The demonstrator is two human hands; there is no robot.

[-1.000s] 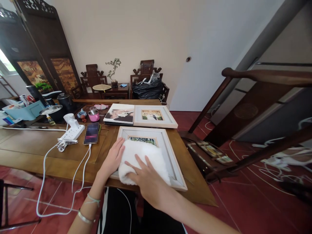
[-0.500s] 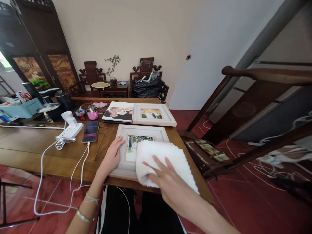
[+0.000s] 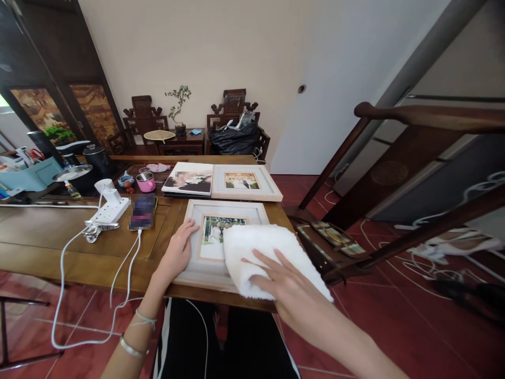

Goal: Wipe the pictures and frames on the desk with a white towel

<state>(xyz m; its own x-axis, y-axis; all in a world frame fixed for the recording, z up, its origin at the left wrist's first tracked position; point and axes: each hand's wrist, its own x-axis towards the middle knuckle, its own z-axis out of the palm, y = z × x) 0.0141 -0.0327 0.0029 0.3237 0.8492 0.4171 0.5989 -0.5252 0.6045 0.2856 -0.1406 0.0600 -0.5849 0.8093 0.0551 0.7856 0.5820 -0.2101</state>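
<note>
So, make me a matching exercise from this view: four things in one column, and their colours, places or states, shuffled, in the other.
Things:
1. cloth
2. mug
3. phone
4. plastic bag

Descriptions:
A. black, on a chair
B. plugged into a white cable
C. under the right hand
D. pink

Pairs: 1-C, 2-D, 3-B, 4-A
</note>
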